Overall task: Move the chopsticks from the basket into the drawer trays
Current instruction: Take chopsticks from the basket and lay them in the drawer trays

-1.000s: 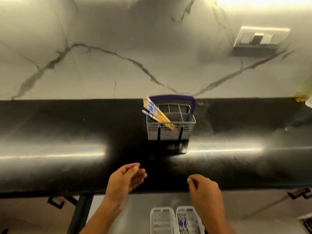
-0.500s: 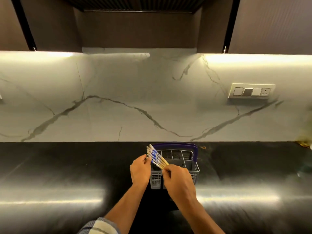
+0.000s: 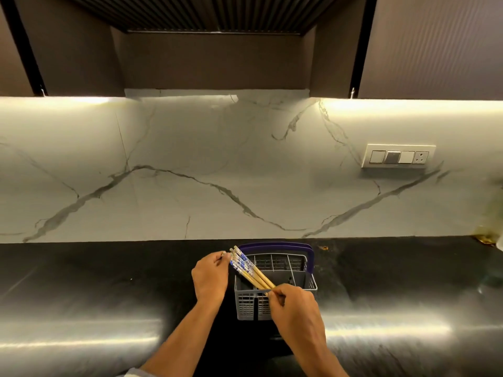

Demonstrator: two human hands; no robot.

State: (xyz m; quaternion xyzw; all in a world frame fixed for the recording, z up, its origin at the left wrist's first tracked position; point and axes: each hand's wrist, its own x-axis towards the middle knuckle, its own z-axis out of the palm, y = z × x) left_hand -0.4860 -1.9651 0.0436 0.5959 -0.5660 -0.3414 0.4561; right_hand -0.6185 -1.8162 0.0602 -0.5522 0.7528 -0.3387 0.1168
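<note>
Low in the centre of the frame, a grey basket (image 3: 275,295) with a purple handle stands on the black counter (image 3: 109,289), in front of the marble wall (image 3: 190,172). A bundle of chopsticks (image 3: 251,272) leans out of the basket's left compartment, tilted toward the upper left, blue-patterned ends up and plain wooden ends down toward the basket's front rim.

The left hand (image 3: 211,277) comes up from the bottom centre, forearm angled to the upper right, back of the hand facing the camera. Its fingers curl to the right at the top, the fingertips touching the patterned ends of the bundle; whether they actually clasp it cannot be told.

The right hand (image 3: 295,304) reaches in from the lower right, forearm angled to the upper left, and covers the basket's front right corner. Its thumb and fingers are pinched together on the lower, wooden part of the chopsticks, just above the front rim.

A switch plate (image 3: 398,157) sits on the wall at the right.
</note>
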